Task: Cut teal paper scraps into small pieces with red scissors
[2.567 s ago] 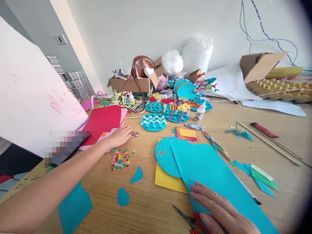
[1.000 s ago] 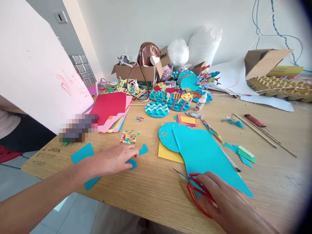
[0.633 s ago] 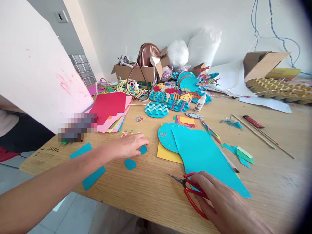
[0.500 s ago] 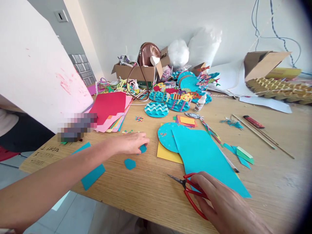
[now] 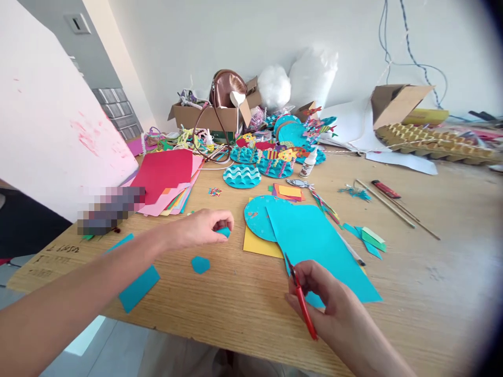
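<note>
My left hand (image 5: 204, 226) has its fingers curled round a small blue paper piece (image 5: 223, 232), pinched just above the table. A second blue paper piece (image 5: 200, 265), cut with several corners, lies on the wood below that hand. In my right hand (image 5: 328, 298) are red-handled scissors (image 5: 302, 303), held upright with their dark blades together and pointing away from me. Under the scissors' tip spreads a large turquoise sheet (image 5: 314, 235). It partly covers a turquoise disc (image 5: 259, 217) and a yellow sheet (image 5: 257, 246).
Stacked coloured paper (image 5: 167, 175) lies at the left, near a blue sheet (image 5: 139, 290) by the table's edge. Behind are decorated turquoise discs (image 5: 241, 177), a glue bottle (image 5: 308, 163) and a cardboard box (image 5: 208, 118). A red cutter (image 5: 385, 189) and sticks lie at the right.
My left hand has picked the small blue piece up off the table. My right hand has turned the scissors from pointing left to pointing away, and their handles have come together. The view has swung right.
</note>
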Motion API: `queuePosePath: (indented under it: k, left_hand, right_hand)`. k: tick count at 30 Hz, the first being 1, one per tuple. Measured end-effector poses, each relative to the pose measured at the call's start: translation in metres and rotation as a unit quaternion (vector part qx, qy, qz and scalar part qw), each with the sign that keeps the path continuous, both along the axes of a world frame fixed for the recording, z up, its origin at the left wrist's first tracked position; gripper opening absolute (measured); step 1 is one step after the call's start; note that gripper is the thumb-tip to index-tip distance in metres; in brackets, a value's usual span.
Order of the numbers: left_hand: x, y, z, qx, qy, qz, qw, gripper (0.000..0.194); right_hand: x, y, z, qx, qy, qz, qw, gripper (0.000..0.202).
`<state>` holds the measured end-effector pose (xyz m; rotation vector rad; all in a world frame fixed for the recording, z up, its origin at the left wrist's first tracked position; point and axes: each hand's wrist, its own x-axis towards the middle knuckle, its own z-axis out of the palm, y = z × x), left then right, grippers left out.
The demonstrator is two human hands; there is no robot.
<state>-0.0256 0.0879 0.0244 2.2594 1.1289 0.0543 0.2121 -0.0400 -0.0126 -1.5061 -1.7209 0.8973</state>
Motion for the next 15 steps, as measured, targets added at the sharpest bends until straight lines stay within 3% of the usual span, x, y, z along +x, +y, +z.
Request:
queuePosePath:
  k: [2,4,7,10,15]
  left_hand:
    - [0.005,-0.019,0.003,-0.025,-0.062,0.035,0.997,0.009]
    - [0.013,-0.042,0.001,-0.135,-0.244,0.138,0.950,0.017]
    - [0.027,-0.071,-0.007,-0.205,-0.394,0.212,0.871,0.023]
    - [0.038,-0.087,-0.017,-0.219,-0.437,0.248,0.836,0.022]
    - [0.044,-0.094,-0.025,-0.215,-0.442,0.268,0.829,0.021]
  right_hand:
    - [-0.010,0.001,-0.004,-0.018,0.134,-0.023,0.991,0.014]
    - [-0.022,0.003,-0.007,-0.030,0.248,-0.033,0.968,0.020]
    - [-0.037,0.006,-0.003,-0.044,0.315,-0.046,0.947,0.026]
    - [-0.046,0.008,0.006,-0.063,0.322,-0.041,0.944,0.029]
    - [-0.047,0.010,0.010,-0.065,0.317,-0.042,0.945,0.030]
